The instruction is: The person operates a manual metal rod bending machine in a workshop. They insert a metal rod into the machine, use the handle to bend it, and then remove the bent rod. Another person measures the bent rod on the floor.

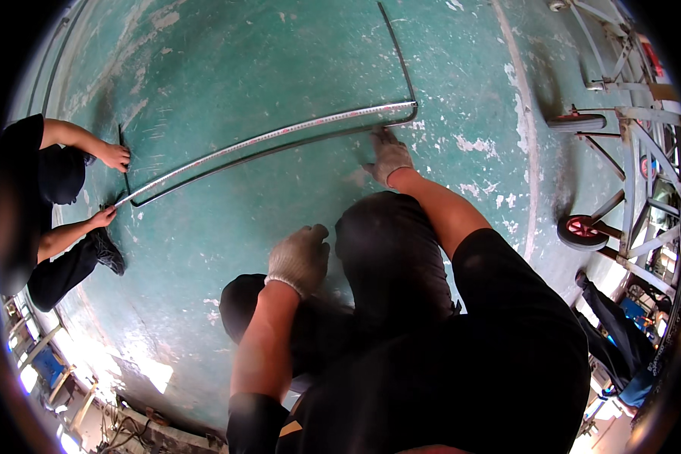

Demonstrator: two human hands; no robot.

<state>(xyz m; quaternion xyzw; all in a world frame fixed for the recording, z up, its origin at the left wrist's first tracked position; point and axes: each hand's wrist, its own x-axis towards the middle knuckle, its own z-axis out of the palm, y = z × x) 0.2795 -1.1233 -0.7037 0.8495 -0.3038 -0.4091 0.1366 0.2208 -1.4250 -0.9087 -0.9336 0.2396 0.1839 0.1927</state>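
Note:
A thin dark metal rod (280,148), bent at both ends, lies on the green floor. Along its long middle stretch runs a silvery tape measure (272,136). My right hand (391,157), in a greyish glove, has its fingertips against the rod close to the right bend, thumb spread away. In a pale knit glove, my left hand (299,261) hovers or rests by my knees, its fingers loosely bent and apart from the rod; nothing shows in it. At the far left, a co-worker's hand (104,217) holds the tape's other end, and their other hand (115,157) is at the rod's short bent end.
The green floor (461,204) has worn pale patches. A metal frame cart (626,174) with wheels (583,232) stands on the right. Another person's dark-clothed legs (617,340) show at lower right. More rods or cables (57,60) lie at upper left.

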